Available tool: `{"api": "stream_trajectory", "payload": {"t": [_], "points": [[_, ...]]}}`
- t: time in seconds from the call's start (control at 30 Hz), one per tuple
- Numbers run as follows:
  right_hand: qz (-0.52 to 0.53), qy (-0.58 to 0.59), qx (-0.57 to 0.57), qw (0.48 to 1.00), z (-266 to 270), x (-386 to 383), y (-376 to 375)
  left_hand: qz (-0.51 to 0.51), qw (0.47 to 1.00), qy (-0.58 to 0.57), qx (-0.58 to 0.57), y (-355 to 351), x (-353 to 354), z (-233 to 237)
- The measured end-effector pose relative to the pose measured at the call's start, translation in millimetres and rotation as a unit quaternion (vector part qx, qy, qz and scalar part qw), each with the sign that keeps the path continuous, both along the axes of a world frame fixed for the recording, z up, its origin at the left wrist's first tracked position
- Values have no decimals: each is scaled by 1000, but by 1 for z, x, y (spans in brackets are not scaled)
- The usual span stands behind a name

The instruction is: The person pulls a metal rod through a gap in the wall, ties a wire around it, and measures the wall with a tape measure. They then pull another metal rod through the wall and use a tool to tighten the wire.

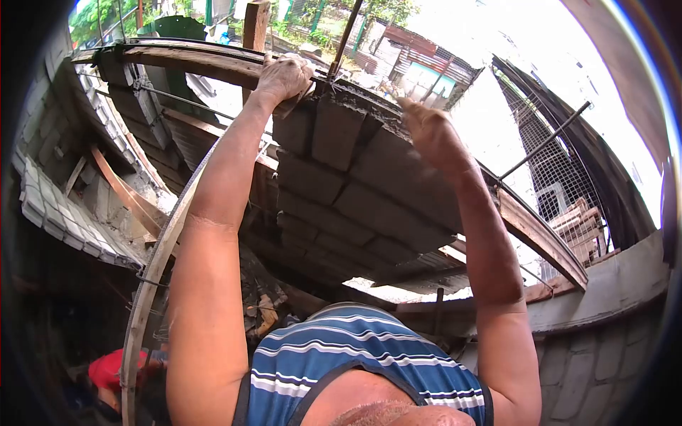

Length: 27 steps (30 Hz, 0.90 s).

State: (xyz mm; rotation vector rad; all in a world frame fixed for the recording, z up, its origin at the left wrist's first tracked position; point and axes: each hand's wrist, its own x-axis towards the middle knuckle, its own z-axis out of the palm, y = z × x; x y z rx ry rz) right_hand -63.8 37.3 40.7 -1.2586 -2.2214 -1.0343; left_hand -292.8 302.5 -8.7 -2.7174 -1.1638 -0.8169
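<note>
At the top of a grey block wall [398, 174], my left hand [285, 77] is closed over the end of a long wooden beam [206, 62], fingers curled round its edge. A short piece of wood or block shows just beneath that palm. My right hand [435, 135] is raised beside the wall's rough mortared top edge [366, 103], to the right of the left hand. Its fingers look curled and slightly blurred; whatever they hold, if anything, is hidden. A thin upright steel bar [346, 39] rises from the wall between both hands.
Another beam [543, 238] runs along the right, with a rebar [545, 140] jutting outward near wire mesh [543, 170]. A curved-looking wooden post [135, 326] stands left. Below it, a person in a red shirt [117, 369] is partly visible. Corrugated sheets [419, 57] lie beyond.
</note>
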Motion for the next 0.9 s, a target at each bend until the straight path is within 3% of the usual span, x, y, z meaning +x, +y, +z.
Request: {"api": "stream_trajectory", "payload": {"t": [0.03,0.07,0.13,0.17,0.2,0.27,0.3,0.33,0.4,0.5,0.53,0.6,0.63,0.73,0.9], "points": [[-75,181,-54,979,23,-27,-9,0,1000,-1,1,-3,-1,3],[-148,355,-106,917,35,-52,-13,2,1000,-13,-15,-7,-2,6],[-278,339,-135,889,27,-69,-12,3,999,-23,-34,-10,-2,6],[-119,16,-19,993,3,-61,-4,3,1000,-2,-26,-11,-3,4],[-237,125,-214,939,-20,-55,-7,5,1000,15,-10,-10,-3,8],[-201,-43,-242,948,-2,-36,-1,5,1000,-28,-9,-7,0,7],[-115,166,-312,928,7,-28,0,10,1000,-18,-16,-7,-1,8],[-189,378,-368,828,42,-67,-23,12,1000,-5,-24,-8,-1,7],[-142,357,-229,894,27,-49,-21,0,1000,17,-18,-7,-3,6],[-133,382,-147,903,28,-41,-47,-8,999,-15,-43,-7,-5,7],[-129,381,-150,903,34,-43,-61,-3,999,-15,-44,-10,-7,9],[-230,433,-253,834,48,-49,-91,-20,999,-10,-45,-19,-11,15],[-228,430,-258,835,46,-49,-101,-10,999,-12,-43,-19,-10,15],[-213,403,-274,847,43,-52,-111,-11,997,-44,-59,-19,-10,14],[-172,231,-281,915,50,-70,-99,-3,998,-35,-48,-13,-8,11]]}}
